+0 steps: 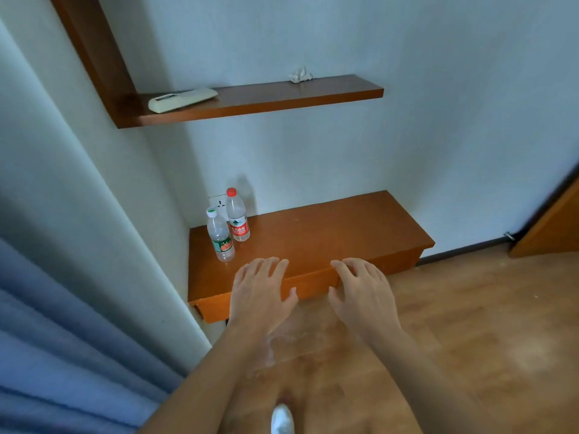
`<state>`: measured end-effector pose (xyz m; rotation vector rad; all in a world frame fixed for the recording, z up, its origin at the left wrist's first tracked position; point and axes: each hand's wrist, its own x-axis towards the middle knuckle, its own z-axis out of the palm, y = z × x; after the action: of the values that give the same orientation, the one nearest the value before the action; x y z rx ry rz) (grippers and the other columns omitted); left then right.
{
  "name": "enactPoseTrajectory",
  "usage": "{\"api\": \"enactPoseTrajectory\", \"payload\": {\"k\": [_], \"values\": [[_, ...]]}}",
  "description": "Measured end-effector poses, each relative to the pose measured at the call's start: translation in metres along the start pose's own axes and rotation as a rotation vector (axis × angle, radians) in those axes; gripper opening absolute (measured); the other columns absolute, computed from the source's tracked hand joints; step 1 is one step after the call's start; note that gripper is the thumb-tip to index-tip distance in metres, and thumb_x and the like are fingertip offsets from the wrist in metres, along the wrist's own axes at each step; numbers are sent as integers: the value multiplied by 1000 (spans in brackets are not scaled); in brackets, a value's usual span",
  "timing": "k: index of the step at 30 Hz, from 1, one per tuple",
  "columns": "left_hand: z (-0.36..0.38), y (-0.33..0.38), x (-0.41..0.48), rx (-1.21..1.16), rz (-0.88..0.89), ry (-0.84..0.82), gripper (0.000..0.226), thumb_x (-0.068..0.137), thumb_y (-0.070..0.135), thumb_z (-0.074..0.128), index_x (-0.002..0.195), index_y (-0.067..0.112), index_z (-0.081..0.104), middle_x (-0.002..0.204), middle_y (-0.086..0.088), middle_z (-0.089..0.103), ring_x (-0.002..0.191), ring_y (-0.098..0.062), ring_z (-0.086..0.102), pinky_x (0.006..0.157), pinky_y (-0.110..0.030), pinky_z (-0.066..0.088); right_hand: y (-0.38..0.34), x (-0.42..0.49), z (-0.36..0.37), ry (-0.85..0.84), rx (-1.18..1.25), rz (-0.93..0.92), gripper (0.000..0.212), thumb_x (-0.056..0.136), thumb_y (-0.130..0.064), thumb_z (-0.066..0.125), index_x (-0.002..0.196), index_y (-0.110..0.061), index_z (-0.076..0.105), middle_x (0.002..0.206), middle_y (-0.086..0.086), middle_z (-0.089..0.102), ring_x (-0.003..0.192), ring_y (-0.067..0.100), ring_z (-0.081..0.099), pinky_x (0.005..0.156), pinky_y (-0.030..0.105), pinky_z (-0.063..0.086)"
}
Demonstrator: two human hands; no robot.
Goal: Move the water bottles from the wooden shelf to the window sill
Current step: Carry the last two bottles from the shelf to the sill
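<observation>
So nearest the camera you've got both bare hands out in front, palms down, fingers spread; the left hand (261,292) and the right hand (360,291) are both empty, nothing pinched or wrapped, just hovering over the front edge of the low orange-brown wooden shelf (329,236); can't really tell if the fingertips are brushing the wood or floating just above it.

Just past the left hand, at the shelf's left end near the wall corner, stand the two bottles, both upright and right beside each other; the closer one is a clear plastic water bottle with a white cap and green label (220,234), and just behind it is a clear plastic water bottle with a red cap and red label (237,216); there's a white wall socket (217,202) peeking out behind them.

Handling guess: thin crinkly plastic, so they'll dent if squeezed hard; smooth sides could be a bit slippery; I'd wrap around the labelled middle, or the neck under the cap; can't tell how full they are, so weight is a shrug, but one hand each looks doable.

Further up is a thin floating wooden wall shelf (282,98) with a white remote control (182,99) and a crumpled white tissue (300,75); window sill isn't in view, blue curtain (62,339) on the left hints where.
</observation>
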<state>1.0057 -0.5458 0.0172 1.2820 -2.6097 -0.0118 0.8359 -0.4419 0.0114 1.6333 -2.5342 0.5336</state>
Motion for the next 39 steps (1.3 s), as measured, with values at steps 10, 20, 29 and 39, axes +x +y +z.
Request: {"api": "enactPoseTrajectory", "payload": {"k": [10,20,29,39], "values": [[62,-26,158,-80,-30,-26,63,92,63,42,148,35,33,154,8,38,144,-18,32,118,-42,23,26,166,56,-86,-34,-65,53,93,-54,51,143,-36,44,149,-5,49,141,19,42,118,41,29],[109,-88,280,-97,-69,-70,59,88,61,45,138,30,48,143,4,53,133,-21,48,110,-45,37,10,316,120,-173,1,-154,53,95,-50,50,145,-32,43,150,-3,48,143,21,39,120,43,30],[131,-114,251,-157,-328,-52,58,87,66,40,136,37,47,142,11,53,133,-17,48,108,-44,41,-26,358,178,-284,79,-318,51,90,-44,60,137,-26,54,136,-1,60,128,21,55,110,41,44],[147,-129,167,-161,-777,-67,57,84,63,39,133,34,49,135,10,57,126,-14,52,103,-39,45,-61,382,226,-515,238,-401,56,90,-47,65,141,-28,51,141,-2,56,128,18,53,99,34,49]]}}
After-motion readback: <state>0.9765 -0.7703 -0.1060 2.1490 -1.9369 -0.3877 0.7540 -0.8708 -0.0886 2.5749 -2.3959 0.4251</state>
